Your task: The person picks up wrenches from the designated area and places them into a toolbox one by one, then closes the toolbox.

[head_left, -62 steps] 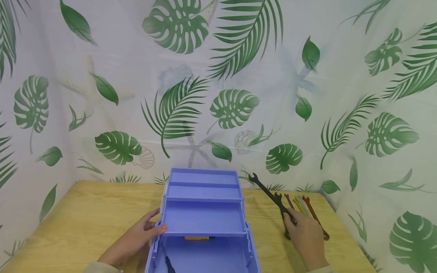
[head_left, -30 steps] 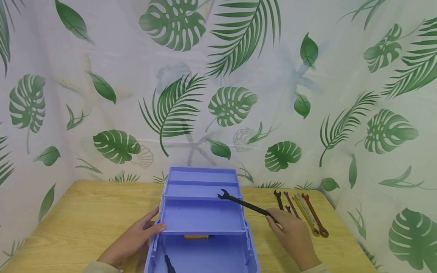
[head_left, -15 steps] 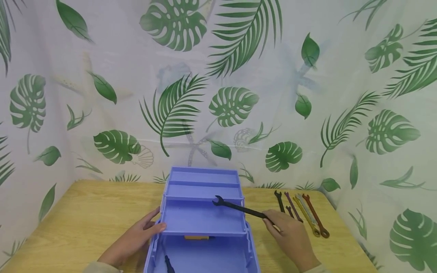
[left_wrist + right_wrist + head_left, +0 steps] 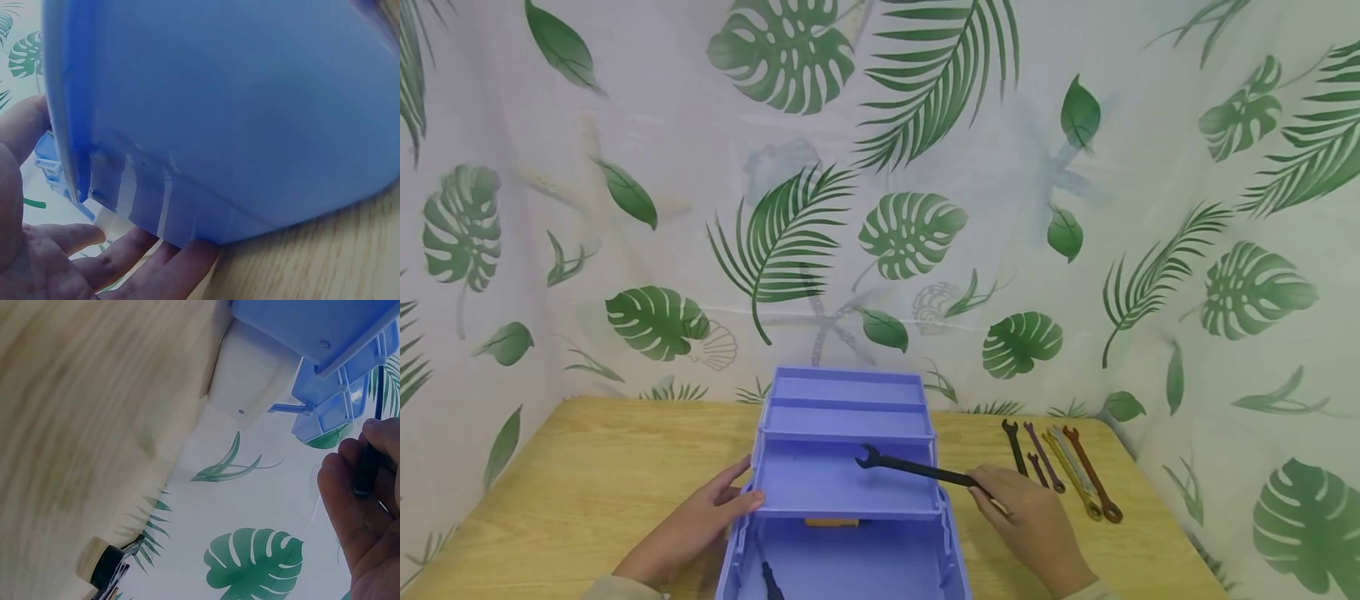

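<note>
Wrench [image 4: 917, 469], black, in right hand [image 4: 1026, 518], fingers clamped round one end; forked head over lower tray [image 4: 820, 490] of toolbox [image 4: 872, 571], contact hard to judge. Left hand [image 4: 700, 518] grips toolbox's left side, thumb on edge. Probably the stowing step; next move calls for lowering wrench level, clearing tray's rim.

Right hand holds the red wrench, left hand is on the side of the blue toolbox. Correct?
Not quite: the wrench in the right hand is the black wrench; the head view shows the red wrench lying on the table. The left hand is on the side of the blue toolbox, as you say.
</note>
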Motion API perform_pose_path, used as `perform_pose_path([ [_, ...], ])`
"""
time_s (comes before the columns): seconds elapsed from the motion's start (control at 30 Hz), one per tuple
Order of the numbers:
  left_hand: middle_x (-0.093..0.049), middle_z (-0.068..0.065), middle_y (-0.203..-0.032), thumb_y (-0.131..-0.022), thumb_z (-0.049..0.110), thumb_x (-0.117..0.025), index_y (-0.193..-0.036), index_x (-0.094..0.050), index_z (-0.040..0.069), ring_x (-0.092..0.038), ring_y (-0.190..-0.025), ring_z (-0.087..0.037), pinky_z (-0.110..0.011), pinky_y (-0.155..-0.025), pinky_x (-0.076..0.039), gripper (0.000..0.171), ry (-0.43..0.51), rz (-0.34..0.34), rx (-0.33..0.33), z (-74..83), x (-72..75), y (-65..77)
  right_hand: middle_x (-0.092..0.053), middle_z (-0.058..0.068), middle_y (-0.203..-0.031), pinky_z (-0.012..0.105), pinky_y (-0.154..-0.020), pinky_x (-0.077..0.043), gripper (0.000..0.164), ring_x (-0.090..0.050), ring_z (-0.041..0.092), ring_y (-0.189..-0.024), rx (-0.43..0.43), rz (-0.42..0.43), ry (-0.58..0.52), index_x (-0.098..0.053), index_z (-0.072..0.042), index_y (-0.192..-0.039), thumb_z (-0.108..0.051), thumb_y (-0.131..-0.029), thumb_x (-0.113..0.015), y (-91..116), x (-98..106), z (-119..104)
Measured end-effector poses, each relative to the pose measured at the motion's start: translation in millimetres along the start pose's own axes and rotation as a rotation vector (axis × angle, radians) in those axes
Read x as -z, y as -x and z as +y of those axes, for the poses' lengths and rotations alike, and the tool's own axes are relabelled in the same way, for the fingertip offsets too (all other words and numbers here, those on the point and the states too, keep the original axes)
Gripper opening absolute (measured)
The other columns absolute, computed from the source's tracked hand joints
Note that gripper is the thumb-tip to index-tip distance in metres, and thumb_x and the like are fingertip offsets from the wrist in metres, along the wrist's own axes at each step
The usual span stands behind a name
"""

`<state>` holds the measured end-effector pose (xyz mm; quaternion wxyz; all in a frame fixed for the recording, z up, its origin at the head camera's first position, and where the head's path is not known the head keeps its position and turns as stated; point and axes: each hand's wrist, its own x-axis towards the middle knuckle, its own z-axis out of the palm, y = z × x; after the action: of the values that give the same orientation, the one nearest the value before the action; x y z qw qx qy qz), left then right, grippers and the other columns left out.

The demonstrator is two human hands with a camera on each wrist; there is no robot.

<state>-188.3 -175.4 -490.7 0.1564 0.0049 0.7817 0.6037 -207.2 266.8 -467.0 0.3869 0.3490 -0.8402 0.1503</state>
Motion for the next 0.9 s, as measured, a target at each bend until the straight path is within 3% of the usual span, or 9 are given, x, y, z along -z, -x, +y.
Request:
perform_pose_path([
  [0.23, -0.055, -0.028, -0.143, -0.099, 0.048, -0.066, -0.165, -0.024, 0.011, -0.063, -0.121, -0.041, -0.059, -0.095, -0.056, 0.086, 0.016, -0.014, -0.008, -2.0, 0.0, -1.5, -0.079, 0.006, -0.101, 0.032, -0.067, -0.063, 0.029, -0.077, 0.021, -0.085, 0.01, 0.008, -0.033, -0.08, -0.009, -0.107, -0.032, -0.105, -0.063, 1, -3, -3],
  [0.4, -0.058, -0.025, -0.139, -0.1, 0.047, -0.065, -0.165, -0.023, 0.01, -0.064, -0.119, -0.039, -0.058, -0.095, -0.056, 0.086, 0.023, -0.022, -0.017, -3.2, 1.5, -2.4, -0.078, 0.005, -0.1, 0.027, -0.067, -0.062, 0.034, -0.076, 0.021, -0.083, 0.016, 0.016, -0.088, -0.08, -0.009, -0.108, -0.034, -0.107, -0.057, -1, -8, -8],
  [0.6, -0.058, -0.025, -0.14, -0.1, 0.047, -0.065, -0.165, -0.023, 0.01, -0.065, -0.118, -0.038, -0.058, -0.096, -0.056, 0.086, 0.015, -0.024, -0.014, -3.6, 0.5, -2.7, -0.078, 0.004, -0.1, 0.029, -0.067, -0.062, 0.038, -0.076, 0.02, -0.082, 0.024, 0.037, -0.072, -0.08, -0.009, -0.107, -0.037, -0.108, -0.054, -5, -8, -14],
  [0.9, -0.058, -0.025, -0.14, -0.099, 0.048, -0.066, -0.165, -0.025, 0.012, -0.064, -0.119, -0.038, -0.06, -0.096, -0.056, 0.085, 0.013, -0.004, 0.002, -2.2, -0.4, -1.6, -0.077, 0.003, -0.102, 0.029, -0.073, -0.062, 0.039, -0.075, 0.018, -0.087, 0.079, 0.0, -0.082, -0.08, -0.006, -0.109, -0.034, -0.109, -0.053, -18, -8, -25],
])
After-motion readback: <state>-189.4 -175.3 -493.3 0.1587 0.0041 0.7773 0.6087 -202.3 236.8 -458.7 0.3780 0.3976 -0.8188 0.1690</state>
